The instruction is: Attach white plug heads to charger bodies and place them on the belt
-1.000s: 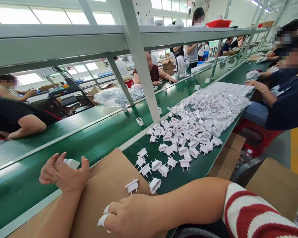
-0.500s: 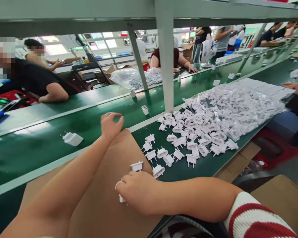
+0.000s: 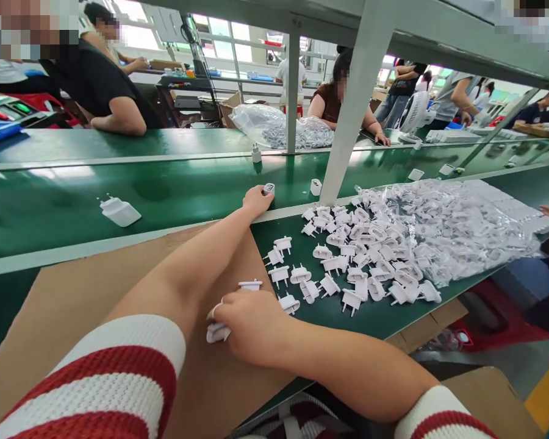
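Note:
At the near edge of the green conveyor, my left hand (image 3: 255, 202) reaches forward with its fingers closed round a small white charger housing (image 3: 269, 188). Over a sheet of brown cardboard (image 3: 165, 268), my right hand (image 3: 256, 320) is closed on a white two-pin plug piece (image 3: 217, 333), partly covered by the fingers. Just beyond my right knuckles lies another white plug piece (image 3: 250, 285). To the right, a loose pile of white plug pieces (image 3: 361, 244) spreads over the green table.
A clear plastic bag (image 3: 466, 231) of white parts lies behind the pile. On the belt are a white charger (image 3: 119, 211), a housing (image 3: 316, 186) and a small charger (image 3: 256, 153). A metal post (image 3: 352, 110) rises near the belt. Co-workers sit across it.
My left hand has reached forward to the belt and gripped a charger housing. My right hand still holds a plug piece. The large charger on the belt has shifted left, and the view has turned.

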`<state>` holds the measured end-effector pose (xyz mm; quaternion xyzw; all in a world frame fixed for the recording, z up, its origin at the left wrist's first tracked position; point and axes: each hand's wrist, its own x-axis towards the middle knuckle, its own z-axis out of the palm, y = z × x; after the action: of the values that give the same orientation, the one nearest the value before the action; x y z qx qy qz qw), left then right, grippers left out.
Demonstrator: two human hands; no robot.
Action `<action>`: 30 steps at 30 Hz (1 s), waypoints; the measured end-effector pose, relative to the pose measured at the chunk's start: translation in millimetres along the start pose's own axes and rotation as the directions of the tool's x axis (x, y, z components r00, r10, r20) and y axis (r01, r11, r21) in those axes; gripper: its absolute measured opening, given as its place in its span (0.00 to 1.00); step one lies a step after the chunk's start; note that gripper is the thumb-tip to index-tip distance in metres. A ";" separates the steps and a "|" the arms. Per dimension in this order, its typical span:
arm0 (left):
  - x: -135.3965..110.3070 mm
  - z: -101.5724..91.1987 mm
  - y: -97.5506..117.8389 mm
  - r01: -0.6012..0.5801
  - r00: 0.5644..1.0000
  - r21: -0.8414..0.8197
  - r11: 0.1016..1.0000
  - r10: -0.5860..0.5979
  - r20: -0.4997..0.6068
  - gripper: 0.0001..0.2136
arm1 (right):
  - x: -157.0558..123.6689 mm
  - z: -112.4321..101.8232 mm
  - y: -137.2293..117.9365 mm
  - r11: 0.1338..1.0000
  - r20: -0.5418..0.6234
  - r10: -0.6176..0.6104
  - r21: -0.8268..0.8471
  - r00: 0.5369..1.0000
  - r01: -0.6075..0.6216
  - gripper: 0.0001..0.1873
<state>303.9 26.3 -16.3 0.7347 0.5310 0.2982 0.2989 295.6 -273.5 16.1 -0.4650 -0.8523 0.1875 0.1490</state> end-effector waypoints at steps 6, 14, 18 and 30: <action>-78.7 -63.0 -33.4 -0.079 0.994 -0.165 0.983 0.065 -0.088 0.22 | 4.7 -14.0 9.1 0.624 -0.121 0.370 0.767 0.921 -0.150 0.14; -240.0 -146.7 -55.2 -0.004 1.000 -0.182 0.983 0.003 -0.001 0.23 | 7.2 -19.0 1.6 0.149 0.082 0.454 0.975 0.887 -0.166 0.15; -285.9 -143.4 -56.1 -0.093 0.977 -0.166 0.982 0.122 0.177 0.20 | 1.3 -19.6 -1.8 0.447 -0.136 0.496 0.887 0.857 -0.118 0.15; -286.9 -134.2 -59.0 -0.328 0.891 -0.227 0.917 0.380 0.247 0.12 | -7.5 -10.1 6.9 0.983 -0.460 -0.173 -0.137 0.871 0.123 0.20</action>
<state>93.0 -217.0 -9.1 0.8247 0.3097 0.2850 0.3777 308.9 -274.7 21.2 -0.4369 -0.8324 0.0129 0.3408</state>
